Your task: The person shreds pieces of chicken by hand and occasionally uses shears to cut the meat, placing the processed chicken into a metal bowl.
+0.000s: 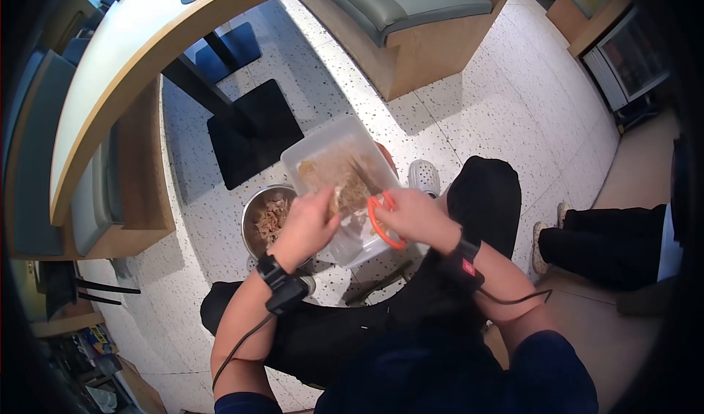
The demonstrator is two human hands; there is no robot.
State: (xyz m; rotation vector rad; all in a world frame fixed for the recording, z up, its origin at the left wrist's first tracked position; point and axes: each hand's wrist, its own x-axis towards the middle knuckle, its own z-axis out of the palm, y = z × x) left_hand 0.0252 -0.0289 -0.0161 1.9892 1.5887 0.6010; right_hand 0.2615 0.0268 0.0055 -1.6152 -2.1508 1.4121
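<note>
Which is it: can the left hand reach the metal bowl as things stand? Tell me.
Probably yes: the left hand is close beside the metal bowl, whose open top has no cover, though the hand seems occupied with a food piece.

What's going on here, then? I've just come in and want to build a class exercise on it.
A person's right hand holds orange-handled scissors, blades pointing into a translucent plastic container. The left hand seems to pinch a pale piece of food over that container; blur hides whether the blades touch it. More food lies inside. Beside the container, on the left, a metal bowl holds brownish-pink pieces.
</note>
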